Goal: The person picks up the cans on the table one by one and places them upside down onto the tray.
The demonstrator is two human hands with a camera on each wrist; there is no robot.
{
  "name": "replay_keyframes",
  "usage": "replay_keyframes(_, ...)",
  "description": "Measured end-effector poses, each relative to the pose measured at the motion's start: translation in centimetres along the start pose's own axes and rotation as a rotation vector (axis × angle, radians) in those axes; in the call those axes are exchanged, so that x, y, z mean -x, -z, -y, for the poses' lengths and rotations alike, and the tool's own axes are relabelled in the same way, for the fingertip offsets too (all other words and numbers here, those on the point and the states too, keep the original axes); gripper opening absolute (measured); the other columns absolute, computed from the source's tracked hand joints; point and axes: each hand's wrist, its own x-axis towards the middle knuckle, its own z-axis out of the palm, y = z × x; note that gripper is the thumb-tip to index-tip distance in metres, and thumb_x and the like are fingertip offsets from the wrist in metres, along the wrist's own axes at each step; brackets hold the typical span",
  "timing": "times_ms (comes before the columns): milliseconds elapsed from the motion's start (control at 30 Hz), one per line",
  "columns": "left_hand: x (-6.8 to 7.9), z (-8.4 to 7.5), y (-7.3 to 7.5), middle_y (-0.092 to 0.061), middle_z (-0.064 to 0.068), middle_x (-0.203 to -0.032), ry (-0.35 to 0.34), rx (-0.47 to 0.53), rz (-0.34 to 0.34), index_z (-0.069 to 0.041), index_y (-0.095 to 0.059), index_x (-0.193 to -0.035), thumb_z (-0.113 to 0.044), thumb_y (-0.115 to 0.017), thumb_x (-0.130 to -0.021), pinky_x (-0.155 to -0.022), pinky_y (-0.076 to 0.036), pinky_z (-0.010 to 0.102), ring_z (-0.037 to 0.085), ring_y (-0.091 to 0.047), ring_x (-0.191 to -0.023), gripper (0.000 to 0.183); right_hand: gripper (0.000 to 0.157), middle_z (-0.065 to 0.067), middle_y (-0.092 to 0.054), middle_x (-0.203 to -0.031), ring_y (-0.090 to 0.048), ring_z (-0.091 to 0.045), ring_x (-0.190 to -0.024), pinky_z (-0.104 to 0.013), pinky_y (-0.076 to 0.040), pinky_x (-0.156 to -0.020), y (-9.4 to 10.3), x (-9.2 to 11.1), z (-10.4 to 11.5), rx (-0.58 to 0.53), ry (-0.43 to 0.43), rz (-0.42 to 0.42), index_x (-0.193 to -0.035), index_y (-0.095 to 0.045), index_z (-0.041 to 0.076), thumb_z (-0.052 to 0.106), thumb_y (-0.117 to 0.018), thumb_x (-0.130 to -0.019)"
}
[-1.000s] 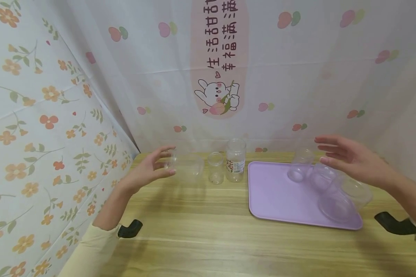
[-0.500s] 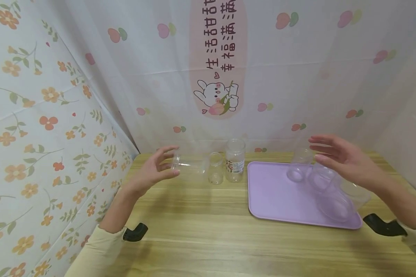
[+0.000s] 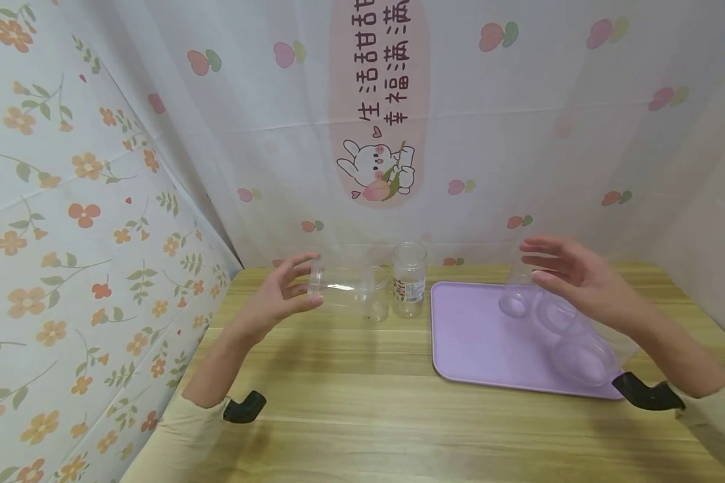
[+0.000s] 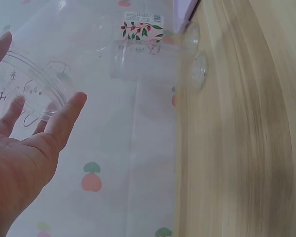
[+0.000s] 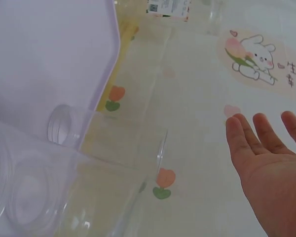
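My left hand (image 3: 278, 295) holds a large clear plastic jar (image 3: 341, 288) by its threaded mouth, thumb below and fingers above. The jar lies sideways in the air, its base toward the right. It overlaps a smaller clear jar (image 3: 379, 310) that stands on the table behind. In the left wrist view the ringed rim (image 4: 39, 84) sits between thumb and fingers. My right hand (image 3: 580, 282) is raised over the back right of the purple tray (image 3: 471, 342), fingers spread loosely and nothing in them. Below it, a clear jar (image 5: 123, 140) stands mouth-down on the tray.
A tall jar with a printed label (image 3: 409, 288) stands left of the tray. Several clear containers, among them a wide one (image 3: 586, 362), crowd the tray's right half. Printed curtains (image 3: 266, 134) rise behind and to the left of the wooden table (image 3: 338, 416).
My left hand has moved a little to the right with the jar, which now overlaps the small standing jar. My right hand has drifted left above the tray.
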Motion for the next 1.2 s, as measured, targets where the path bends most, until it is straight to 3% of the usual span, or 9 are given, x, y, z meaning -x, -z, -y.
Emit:
replay_keyframes(267,-0.3,0.3,-0.7,-0.036,0.019,-0.153,-0.004,0.028,0.01,-0.022,-0.041,-0.153,-0.007,-0.074,-0.093,-0.093,-0.054,0.043,0.046,-0.049,-0.128,0.07,0.053,-0.005,-0.051,-0.144,-0.054,-0.011,-0.129,-0.019,-0.048,-0.094,-0.6,-0.1,-0.2,-0.037,0.02,0.015,-0.149,-0.042,0.001,-0.008,-0.059,-0.099)
replay_keyframes(567,-0.6,0.2,-1.5,-0.036,0.024,-0.152,-0.036,0.019,0.006,-0.015,-0.038,-0.154,-0.006,-0.074,-0.092,-0.091,-0.055,0.041,0.038,-0.053,-0.125,0.072,0.055,-0.005,-0.05,-0.145,-0.053,-0.012,-0.13,-0.018,-0.047,-0.095,-1.1,-0.2,-0.1,-0.047,0.034,0.02,-0.15,-0.041,0.001,-0.008,-0.058,-0.099)
replay_keyframes(833,-1.0,0.3,-2.0,-0.036,0.025,-0.153,-0.059,0.036,0.005,-0.011,-0.037,-0.154,-0.006,-0.076,-0.091,-0.091,-0.055,0.041,0.052,-0.046,-0.129,0.075,0.056,-0.005,-0.049,-0.147,-0.053,-0.013,-0.13,-0.02,-0.048,-0.094,-1.5,-0.5,0.0,-0.059,0.034,0.01,-0.152,-0.04,0.006,-0.007,-0.058,-0.1)
replay_keyframes(1200,-1.5,0.2,-2.5,-0.041,0.017,-0.151,-0.085,0.015,0.002,-0.013,-0.04,-0.153,-0.005,-0.077,-0.089,-0.091,-0.055,0.044,0.04,-0.053,-0.126,0.075,0.058,-0.008,-0.047,-0.148,-0.052,-0.017,-0.131,-0.022,-0.049,-0.095,-2.1,-0.8,0.2,-0.098,0.045,0.022,-0.153,-0.039,0.008,-0.007,-0.056,-0.1)
